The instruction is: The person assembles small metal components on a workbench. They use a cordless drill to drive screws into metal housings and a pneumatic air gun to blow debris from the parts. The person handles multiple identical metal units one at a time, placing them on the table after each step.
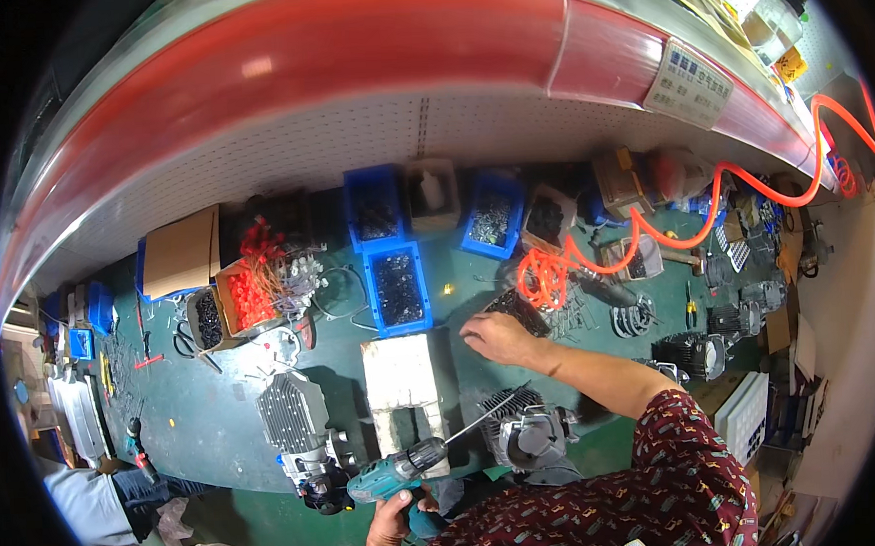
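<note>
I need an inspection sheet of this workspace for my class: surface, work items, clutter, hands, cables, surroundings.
Surface: green bench, carrying parts and bins.
Work items: teal drill, its long bit angled toward a finned metal housing; contact unclear.
Clutter: blue bins of small parts; red pieces in a carton.
Hands: left hand grips the drill; right hand at a dark tray.
Cables: orange coiled hose, back right.
Surroundings: red-fronted shelf overhead.

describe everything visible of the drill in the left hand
The teal power drill looks plastic-bodied, with a dark chuck and a long, thin, metallic bit angled up and rightward. The left hand grips and partly covers it. The bit overlaps a finned metal part in view; contact can't be told.
</note>
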{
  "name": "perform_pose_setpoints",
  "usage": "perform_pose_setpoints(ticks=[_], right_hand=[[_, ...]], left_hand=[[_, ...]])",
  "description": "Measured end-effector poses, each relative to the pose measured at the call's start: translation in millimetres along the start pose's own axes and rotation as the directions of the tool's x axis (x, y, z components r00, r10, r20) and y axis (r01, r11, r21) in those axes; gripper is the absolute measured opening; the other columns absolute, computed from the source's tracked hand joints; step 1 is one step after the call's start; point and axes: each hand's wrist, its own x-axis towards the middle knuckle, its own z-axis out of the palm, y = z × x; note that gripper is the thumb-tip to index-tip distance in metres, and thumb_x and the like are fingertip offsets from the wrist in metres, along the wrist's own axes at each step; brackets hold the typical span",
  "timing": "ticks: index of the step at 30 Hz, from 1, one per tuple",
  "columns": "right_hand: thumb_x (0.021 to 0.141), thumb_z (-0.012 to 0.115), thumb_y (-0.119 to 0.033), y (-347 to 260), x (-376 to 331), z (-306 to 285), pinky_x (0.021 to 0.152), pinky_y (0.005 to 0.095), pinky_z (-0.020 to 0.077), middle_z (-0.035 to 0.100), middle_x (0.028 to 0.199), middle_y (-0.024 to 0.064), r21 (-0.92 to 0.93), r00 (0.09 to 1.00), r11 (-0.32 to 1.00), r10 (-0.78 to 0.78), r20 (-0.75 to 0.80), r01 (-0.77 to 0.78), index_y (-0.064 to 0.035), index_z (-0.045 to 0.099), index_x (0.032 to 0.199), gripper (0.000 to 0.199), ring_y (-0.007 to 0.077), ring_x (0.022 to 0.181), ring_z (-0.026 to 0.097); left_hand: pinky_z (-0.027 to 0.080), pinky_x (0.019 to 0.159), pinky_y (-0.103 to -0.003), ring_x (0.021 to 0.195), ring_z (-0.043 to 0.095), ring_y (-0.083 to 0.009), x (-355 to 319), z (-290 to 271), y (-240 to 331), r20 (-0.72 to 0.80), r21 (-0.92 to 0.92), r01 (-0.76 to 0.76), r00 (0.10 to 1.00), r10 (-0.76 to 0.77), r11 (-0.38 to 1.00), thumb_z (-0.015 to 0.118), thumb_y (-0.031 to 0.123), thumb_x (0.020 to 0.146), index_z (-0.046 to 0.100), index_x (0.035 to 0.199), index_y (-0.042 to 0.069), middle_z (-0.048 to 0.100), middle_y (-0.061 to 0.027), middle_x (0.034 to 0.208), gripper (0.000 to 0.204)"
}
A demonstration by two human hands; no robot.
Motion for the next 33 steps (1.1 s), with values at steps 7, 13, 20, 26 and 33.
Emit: perform_pose_setpoints(ticks=[7,13,20,26,33], right_hand=[[0.091,0.062,-0.018,-10,45,-21,0.083,0.0457,0.0554,0.068,0.100,0.0147,-0.108,0.981,0.989,-0.119,-0.155,0.102,-0.0047,0.069,0.098,0.016,0.0359,0.096,0.065],[0.084,0.059,-0.006,-10,199,-49,0.094,0.0540,0.0404,0.067,0.101,0.0061,-0.480,0.922,0.825,-0.379,-0.078,0.299,-0.0127,0.072,0.097,0.020,0.0298,0.111,0.054],[0.081,0.065,-0.013,-24,300,-35,0.102,0.0643,0.0309,0.069,0.115,0.0052,-0.680,0.943,0.683,-0.041,0.329,0.267,-0.0165,0.074,0.109,0.030,0.0300,0.120,0.053],[0.077,0.069,-0.015,-2,315,-56,0.100,0.0636,0.0352,0.071,0.108,0.0053,-0.823,0.992,0.562,-0.121,0.016,0.082,-0.0156,0.077,0.097,0.022,0.0303,0.120,0.056],[0.082,0.065,-0.017,-3,309,-33,0.106,0.0625,0.0293,0.073,0.094,0.0056,-0.883,0.982,0.436,-0.138,0.128,0.176,-0.0162,0.077,0.090,0.015,0.0280,0.116,0.057]], left_hand=[[0.052,0.071,-0.044,0.069,0.061,-0.0285,-2,5,1,-0.036,-0.015,0.004,0.999,-0.005,1.000,0.074,0.034,0.078,0.060,0.106,-0.008,0.061,-0.0136,0.072,0.052],[0.051,0.071,-0.045,0.069,0.061,-0.0304,-9,-11,-10,-0.058,-0.020,-0.048,0.997,0.047,0.999,0.073,0.036,0.080,0.058,0.105,-0.009,0.059,-0.0149,0.072,0.054],[0.051,0.071,-0.046,0.068,0.060,-0.0301,-18,-52,-38,-0.108,-0.194,-0.058,0.993,0.038,0.979,0.073,0.037,0.078,0.057,0.105,-0.009,0.060,-0.0153,0.072,0.056],[0.052,0.070,-0.045,0.068,0.060,-0.0285,-19,-46,-32,-0.194,-0.170,-0.096,0.979,0.063,0.981,0.073,0.036,0.077,0.058,0.105,-0.008,0.060,-0.0146,0.073,0.055],[0.052,0.069,-0.045,0.067,0.061,-0.0286,-15,-35,-16,-0.172,-0.132,-0.116,0.981,0.092,0.985,0.072,0.036,0.078,0.059,0.104,-0.010,0.060,-0.0145,0.072,0.054]])
